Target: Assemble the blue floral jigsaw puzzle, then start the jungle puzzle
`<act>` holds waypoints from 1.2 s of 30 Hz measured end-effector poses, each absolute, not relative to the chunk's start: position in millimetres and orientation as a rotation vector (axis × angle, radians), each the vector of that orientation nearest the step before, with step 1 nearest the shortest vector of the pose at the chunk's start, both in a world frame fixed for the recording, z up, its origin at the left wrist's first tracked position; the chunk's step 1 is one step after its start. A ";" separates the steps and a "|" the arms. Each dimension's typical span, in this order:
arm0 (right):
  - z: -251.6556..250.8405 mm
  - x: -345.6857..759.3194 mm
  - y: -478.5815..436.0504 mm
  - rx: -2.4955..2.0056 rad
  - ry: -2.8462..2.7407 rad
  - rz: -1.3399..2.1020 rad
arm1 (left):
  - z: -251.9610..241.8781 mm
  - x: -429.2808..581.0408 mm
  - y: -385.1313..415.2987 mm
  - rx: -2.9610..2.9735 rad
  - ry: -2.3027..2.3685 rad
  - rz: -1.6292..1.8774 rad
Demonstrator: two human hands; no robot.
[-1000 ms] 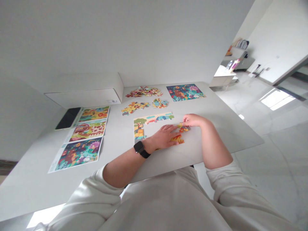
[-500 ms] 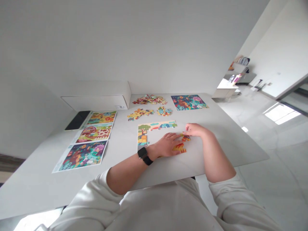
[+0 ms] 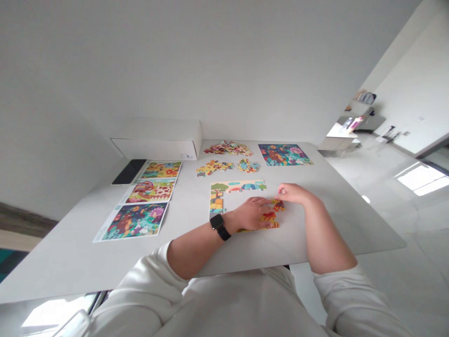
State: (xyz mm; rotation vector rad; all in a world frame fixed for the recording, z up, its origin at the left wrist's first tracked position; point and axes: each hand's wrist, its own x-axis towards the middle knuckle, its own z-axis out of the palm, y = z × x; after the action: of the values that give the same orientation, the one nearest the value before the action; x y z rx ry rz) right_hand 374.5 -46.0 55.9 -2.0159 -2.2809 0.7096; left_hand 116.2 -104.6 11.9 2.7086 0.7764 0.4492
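A partly joined jigsaw puzzle [image 3: 216, 206] lies on the table, its tree, sky and tent edge showing along the left and top. Across its lower part rests my left hand [image 3: 250, 213], fingers stretched out flat on an orange and yellow section [image 3: 269, 218]; the palm hides the pieces under it. At the right side, my right hand [image 3: 293, 193] has its fingers curled in, the fingertips at a red and yellow puzzle piece [image 3: 278, 205]. That piece touches or nearly touches the section below; the fingers partly cover the join.
Loose puzzle pieces form a large pile [image 3: 228, 148] and two smaller groups, one yellow [image 3: 214, 167] and one bluish [image 3: 248, 165]. A dark picture sheet [image 3: 286, 154] lies back right. Picture sheets [image 3: 138, 220], a phone [image 3: 129, 172] and a white box [image 3: 154, 149] occupy the left.
The view has shifted, so everything sits a little further right. Both hands keep nearly the same places on the puzzle, the right fingertips still at the red and yellow piece.
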 end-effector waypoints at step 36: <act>31.6 289.5 108.3 -1.698 -2.446 0.419 | 56.0 -61.3 51.7 1.482 1.414 1.710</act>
State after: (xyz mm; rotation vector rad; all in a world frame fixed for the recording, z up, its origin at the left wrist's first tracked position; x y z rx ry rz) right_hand 289.5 108.3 31.6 -1.6981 -2.4458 0.4193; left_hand -61.3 51.7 56.0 1.4818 1.4143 1.7101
